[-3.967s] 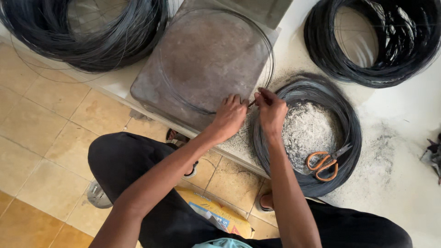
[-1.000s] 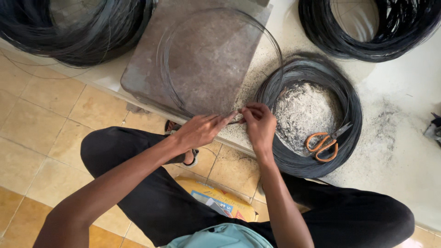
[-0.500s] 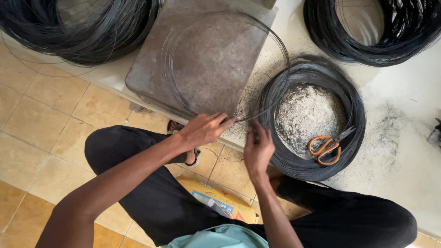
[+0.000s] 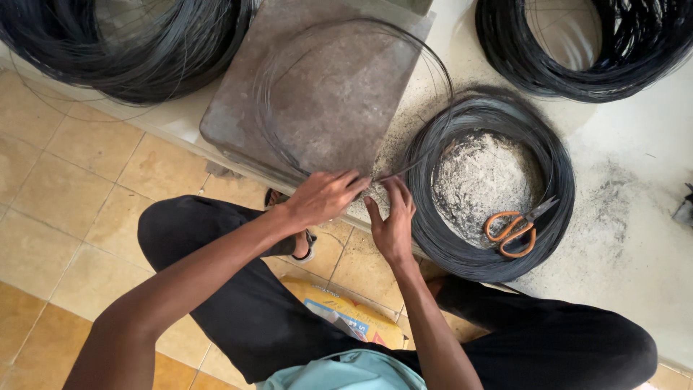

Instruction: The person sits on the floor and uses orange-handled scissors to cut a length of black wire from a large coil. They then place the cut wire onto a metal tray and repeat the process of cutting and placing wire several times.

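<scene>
A thin loop of dark wire (image 4: pixel 339 43) lies over a grey stone slab (image 4: pixel 325 94). My left hand (image 4: pixel 325 196) pinches this loop at the slab's near edge. My right hand (image 4: pixel 393 220) sits just to the right of it, fingers up, gripping the same wire where it runs toward a thick black wire coil (image 4: pixel 491 184). Orange-handled scissors (image 4: pixel 514 225) rest on the coil's near right side. Pale ash fills the coil's middle.
Two more large black wire coils lie at the back left (image 4: pixel 123 43) and back right (image 4: pixel 577 43). The white ledge (image 4: pixel 628 217) drops to a tan tiled floor (image 4: pixel 65 217). A yellow bag (image 4: pixel 346 310) lies between my legs.
Both hands slid down from the coil's edge to the slab's near edge. The right hand dropped lower, then came back up beside the left.
</scene>
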